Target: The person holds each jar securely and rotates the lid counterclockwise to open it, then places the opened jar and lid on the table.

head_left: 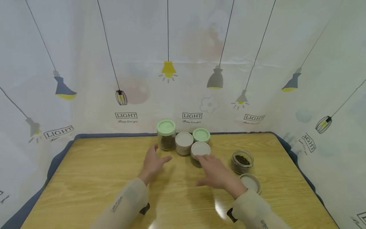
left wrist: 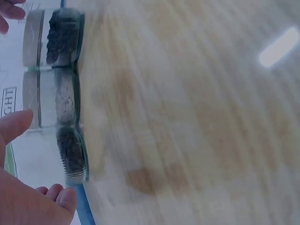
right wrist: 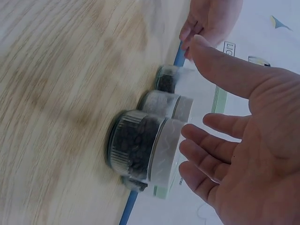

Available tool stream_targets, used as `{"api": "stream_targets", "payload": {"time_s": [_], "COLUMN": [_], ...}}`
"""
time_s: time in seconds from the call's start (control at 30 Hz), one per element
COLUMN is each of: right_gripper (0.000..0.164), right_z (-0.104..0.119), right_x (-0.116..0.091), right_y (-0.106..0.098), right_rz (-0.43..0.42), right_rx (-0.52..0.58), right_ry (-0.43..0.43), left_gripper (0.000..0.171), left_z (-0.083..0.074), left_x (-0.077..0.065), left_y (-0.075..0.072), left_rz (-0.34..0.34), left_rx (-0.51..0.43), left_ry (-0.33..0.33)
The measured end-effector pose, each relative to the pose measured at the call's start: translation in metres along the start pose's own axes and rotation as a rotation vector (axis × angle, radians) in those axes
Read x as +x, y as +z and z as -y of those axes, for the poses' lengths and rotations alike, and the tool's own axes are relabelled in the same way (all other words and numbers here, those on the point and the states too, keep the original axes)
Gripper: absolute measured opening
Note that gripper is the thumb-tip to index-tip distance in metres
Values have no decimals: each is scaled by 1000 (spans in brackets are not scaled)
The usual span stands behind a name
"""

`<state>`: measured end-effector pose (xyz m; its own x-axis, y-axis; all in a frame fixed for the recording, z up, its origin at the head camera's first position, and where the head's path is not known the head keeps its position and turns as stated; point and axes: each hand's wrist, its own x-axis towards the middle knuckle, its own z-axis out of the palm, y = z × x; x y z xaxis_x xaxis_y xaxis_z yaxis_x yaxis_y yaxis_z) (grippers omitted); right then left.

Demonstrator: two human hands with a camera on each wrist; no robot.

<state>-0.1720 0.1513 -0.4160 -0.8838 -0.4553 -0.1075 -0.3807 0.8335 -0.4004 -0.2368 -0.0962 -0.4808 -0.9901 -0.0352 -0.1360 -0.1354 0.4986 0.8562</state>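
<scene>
Four closed jars stand grouped at the table's back edge. A tall glass jar with a green lid [head_left: 166, 128] and dark contents is at the left, with my left hand [head_left: 152, 163] just in front of it, fingers and thumb spread, holding nothing. Beside it stands a white-lidded jar [head_left: 184, 144] with pale contents. Behind, at right, is a shorter green-lidded jar [head_left: 201, 135]. My right hand [head_left: 217, 173] reaches with extended fingers toward the front white-lidded jar [right wrist: 136, 143], filled with dark pieces. Its fingertips are close to the lid; whether they touch, I cannot tell.
To the right stands an uncovered glass jar [head_left: 241, 161] with dark contents. A loose lid [head_left: 250, 182] lies in front of it, partly behind my right wrist. The wooden table [head_left: 94, 178] meets a lamp-printed cloth [head_left: 140, 73] along its back and sides.
</scene>
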Motion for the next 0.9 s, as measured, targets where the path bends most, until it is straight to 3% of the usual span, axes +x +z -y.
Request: {"api": "stream_targets", "payload": {"time_s": [0.2,0.53,0.9], "right_gripper": [89,90,89], "right_z": [8,15,18], "right_x": [8,9,13], "right_y": [2,6,11], "right_rz": [13,64,100], "right_rx": [-47,-27,-50], "right_ry": [-45,-17,-42], "left_gripper": [91,97,101], "left_z": [-6,-8,-2], "left_x": [19,48,64], "left_y": [-4,-5,3], "left_rz": [4,35,47], "left_rx": [-43,-52,-90], "left_ry": [-10,-36,30]}}
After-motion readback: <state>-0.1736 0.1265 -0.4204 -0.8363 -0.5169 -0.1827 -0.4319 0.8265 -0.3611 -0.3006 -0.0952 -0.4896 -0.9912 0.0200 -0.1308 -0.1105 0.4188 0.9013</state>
